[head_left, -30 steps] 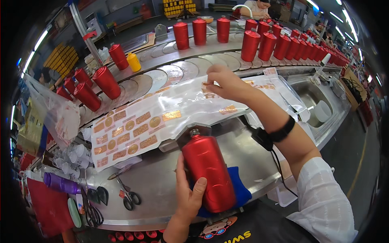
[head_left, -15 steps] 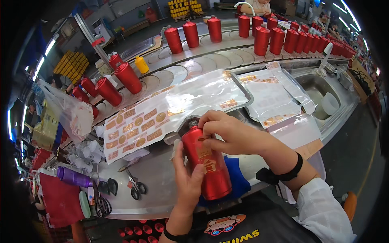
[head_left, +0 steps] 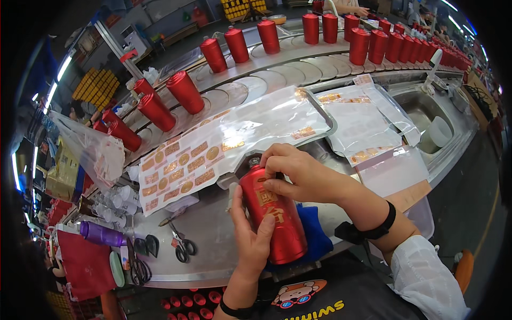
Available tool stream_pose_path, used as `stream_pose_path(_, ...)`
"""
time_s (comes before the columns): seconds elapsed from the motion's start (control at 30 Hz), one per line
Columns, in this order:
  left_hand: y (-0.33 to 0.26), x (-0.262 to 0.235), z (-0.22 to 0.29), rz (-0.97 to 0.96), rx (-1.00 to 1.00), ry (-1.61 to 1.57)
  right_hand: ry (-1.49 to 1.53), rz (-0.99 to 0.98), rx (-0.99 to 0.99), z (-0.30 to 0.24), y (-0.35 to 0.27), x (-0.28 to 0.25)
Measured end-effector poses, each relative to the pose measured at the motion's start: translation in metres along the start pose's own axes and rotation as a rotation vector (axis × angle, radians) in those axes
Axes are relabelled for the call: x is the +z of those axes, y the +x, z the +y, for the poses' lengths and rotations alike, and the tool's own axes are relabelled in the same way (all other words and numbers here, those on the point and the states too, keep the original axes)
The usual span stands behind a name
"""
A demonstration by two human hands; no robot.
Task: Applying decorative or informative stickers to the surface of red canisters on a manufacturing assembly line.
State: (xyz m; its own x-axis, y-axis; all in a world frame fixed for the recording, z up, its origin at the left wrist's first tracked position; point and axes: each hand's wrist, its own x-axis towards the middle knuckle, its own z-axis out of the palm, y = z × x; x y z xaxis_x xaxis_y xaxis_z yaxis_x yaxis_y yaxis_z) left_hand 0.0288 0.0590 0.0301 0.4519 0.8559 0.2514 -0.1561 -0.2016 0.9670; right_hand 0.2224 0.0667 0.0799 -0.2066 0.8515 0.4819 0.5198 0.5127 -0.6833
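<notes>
A red metallic bottle [head_left: 288, 242] with gold characters down its front leans upward between my hands, its small neck at the top. My left hand [head_left: 253, 237] wraps its left side, the thumb across the front. A pale cover sits on a left fingertip. My right hand [head_left: 293, 173] is closed at the bottle's shoulder, with thumb and fingertips drawn together beside the upper gold mark. Whether something thin is between them, I cannot tell. Under the bottle lies a blue cloth [head_left: 317, 232]. Just beyond it is a sheet of gold decals [head_left: 194, 165] on a tray.
Red bottles [head_left: 185, 92] ride a curved plate conveyor [head_left: 250, 90] behind the metal table. Scissors [head_left: 183, 248], a purple bottle [head_left: 101, 233] and clear cups [head_left: 125, 200] lie left. Right are more decal sheets [head_left: 357, 125] and a sink [head_left: 421, 109]. A person's arm [head_left: 346, 8] shows at the back.
My right thumb and fingertips have shifted slightly left on the bottle, baring more gold characters. On the conveyor, far bottles have moved left and near ones right. The yellow bottle no longer shows.
</notes>
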Motion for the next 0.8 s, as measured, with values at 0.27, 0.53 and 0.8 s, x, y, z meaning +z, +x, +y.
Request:
stream_pose_path(0.27,-0.0004,0.0007,0.0045,-0.010,-0.064,-0.129,-0.035,0.029,-0.031,0.0037,0.0007,0.0037)
stream_pose_path(0.53,0.0001,0.0009,-0.0002,-0.009,-0.032,-0.120,0.011,0.035,-0.023,0.0016,0.0024,0.0036)
stream_pose_path(0.8,0.0003,0.0026,0.0027,-0.010,-0.044,-0.132,0.016,0.037,-0.021,0.0049,0.0027,0.0053)
